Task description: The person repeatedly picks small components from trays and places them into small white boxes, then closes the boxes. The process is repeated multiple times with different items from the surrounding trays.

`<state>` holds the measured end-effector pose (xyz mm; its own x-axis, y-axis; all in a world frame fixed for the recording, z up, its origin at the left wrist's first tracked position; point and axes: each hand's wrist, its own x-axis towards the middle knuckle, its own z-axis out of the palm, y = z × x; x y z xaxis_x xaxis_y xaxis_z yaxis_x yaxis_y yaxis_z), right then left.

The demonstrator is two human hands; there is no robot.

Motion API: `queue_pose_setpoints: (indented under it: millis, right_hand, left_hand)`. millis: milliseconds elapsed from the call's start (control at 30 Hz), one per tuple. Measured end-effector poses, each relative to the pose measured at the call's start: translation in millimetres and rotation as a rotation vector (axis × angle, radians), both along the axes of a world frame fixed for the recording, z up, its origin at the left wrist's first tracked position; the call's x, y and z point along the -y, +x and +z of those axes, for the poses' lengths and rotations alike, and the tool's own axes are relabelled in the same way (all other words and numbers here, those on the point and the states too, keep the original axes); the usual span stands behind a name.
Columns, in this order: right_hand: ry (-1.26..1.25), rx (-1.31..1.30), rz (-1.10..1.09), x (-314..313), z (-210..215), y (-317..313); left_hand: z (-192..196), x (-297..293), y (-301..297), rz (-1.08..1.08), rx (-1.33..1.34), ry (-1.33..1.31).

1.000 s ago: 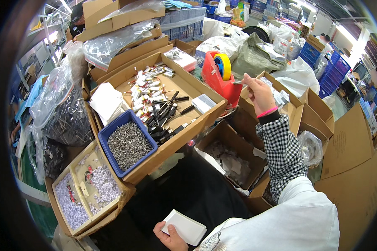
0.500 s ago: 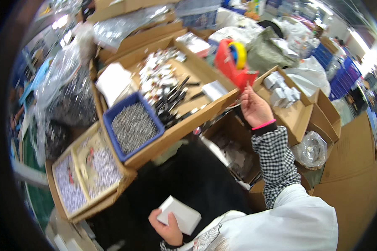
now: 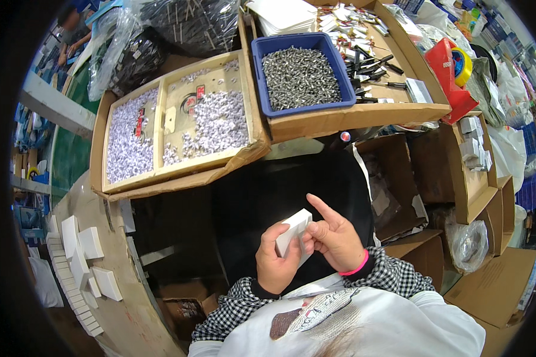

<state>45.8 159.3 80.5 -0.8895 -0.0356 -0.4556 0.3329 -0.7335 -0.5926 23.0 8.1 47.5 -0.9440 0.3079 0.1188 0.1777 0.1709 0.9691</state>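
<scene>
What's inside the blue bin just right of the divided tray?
Many small silvery metal pieces lie in the blue bin. They cover its floor, so anything beneath the top layer cannot be seen.

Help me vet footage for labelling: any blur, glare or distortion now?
Head view: left hand, right hand and white box look fairly sharp; head view: straight edges bow toward the black rim; head view: clear plastic bag glints, black cloth shows little detail.
</scene>
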Motion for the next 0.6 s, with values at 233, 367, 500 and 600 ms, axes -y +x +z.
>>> queue_pose_setpoints:
  millis: [233, 367, 500, 600]
  right_hand:
    - [0.139, -0.077, -0.056, 19, -6, 0]
    - [0.197, -0.079, -0.049, 21, -8, 1]
    - [0.24, -0.097, -0.051, 23, -8, 0]
    - [0.275, -0.091, -0.043, 23, -7, -1]
  left_hand:
    - [-2, 8, 3, -0.01, 0.026, 0.025]
    - [-4, 10, 5, 0.014, 0.032, -0.006]
    - [-3, 9, 4, 0.025, 0.006, -0.01]
    - [-3, 8, 3, 0.029, -0.008, -0.003]
